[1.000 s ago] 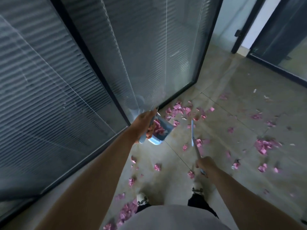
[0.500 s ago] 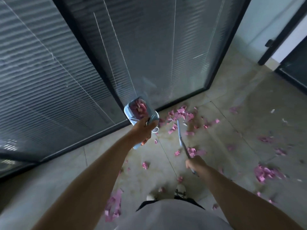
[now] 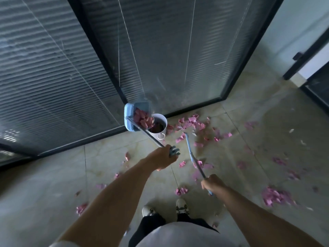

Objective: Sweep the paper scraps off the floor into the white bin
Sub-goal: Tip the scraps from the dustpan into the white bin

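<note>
Dustpan tipped over the bin, scraps still all over the floor

Left hand (image 3: 162, 158) has its grip wrapped round the long handle of the blue dustpan (image 3: 136, 117), which is full of pink paper scraps (image 3: 191, 123) and tilted right above the white bin (image 3: 159, 127) standing against the glass partition (image 3: 170, 50). Right hand (image 3: 211, 182) grips the broom (image 3: 193, 157), angled toward the scrap pile beside the bin. More scraps lie scattered across the tiled floor (image 3: 258, 139), around the person's shoes (image 3: 181, 205).

Pink paper scraps (image 3: 194, 124) litter the floor beside the upright white bin (image 3: 159, 125).
</note>
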A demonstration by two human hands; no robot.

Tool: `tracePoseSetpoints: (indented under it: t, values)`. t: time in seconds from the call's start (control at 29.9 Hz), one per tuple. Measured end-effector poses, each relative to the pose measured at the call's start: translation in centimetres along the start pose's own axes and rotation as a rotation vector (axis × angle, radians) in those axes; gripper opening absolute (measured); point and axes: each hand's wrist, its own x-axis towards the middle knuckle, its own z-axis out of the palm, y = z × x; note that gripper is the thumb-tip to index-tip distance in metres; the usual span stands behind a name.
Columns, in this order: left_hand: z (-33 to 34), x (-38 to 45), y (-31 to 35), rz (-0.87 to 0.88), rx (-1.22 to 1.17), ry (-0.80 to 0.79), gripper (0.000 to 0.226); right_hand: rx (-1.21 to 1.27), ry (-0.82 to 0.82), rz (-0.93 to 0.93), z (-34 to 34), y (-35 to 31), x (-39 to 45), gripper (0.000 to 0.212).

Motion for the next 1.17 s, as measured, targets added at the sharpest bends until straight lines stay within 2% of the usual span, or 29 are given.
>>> tracePoseSetpoints:
  t: [0.2, 0.4, 0.6, 0.8, 0.9, 1.0, 1.1, 1.17]
  values:
    - [2.6, -0.3, -0.2, -0.016, 0.178, -0.148, 0.053, -0.048, 0.016, 0.003, -0.2, 1.3, 0.3, 0.033]
    - [4.4, -0.2, -0.3, -0.016, 0.284, -0.262, 0.054, -0.039, -0.001, -0.001, -0.4, 2.4, -0.3, 0.029]
    - [5.4, -0.5, 0.5, -0.038, 0.376, -0.302, 0.047, -0.035, -0.041, -0.012, -0.8, 3.1, -0.4, 0.032]
    - [5.8, -0.8, 0.4, -0.088, 0.528, -0.298, 0.050, -0.092, -0.092, -0.041, -1.3, 2.3, -0.8, 0.036]
    - [5.8, -0.9, 0.9, -0.140, 0.447, -0.208, 0.047, -0.152, -0.087, -0.084, -1.6, 1.1, -1.0, 0.039]
    - [5.4, -1.2, 0.8, -0.078, 0.332, -0.141, 0.050, -0.284, -0.095, -0.154, -2.2, -1.1, -1.6, 0.040]
    - [4.9, -2.0, 0.0, -0.083, 0.201, -0.103, 0.054, -0.461, -0.107, -0.257, -2.8, -4.2, -2.2, 0.050]
    - [4.9, -2.4, -0.8, -0.133, 0.131, -0.067, 0.054, -0.566, -0.174, -0.308, -3.2, -6.4, -2.7, 0.040]
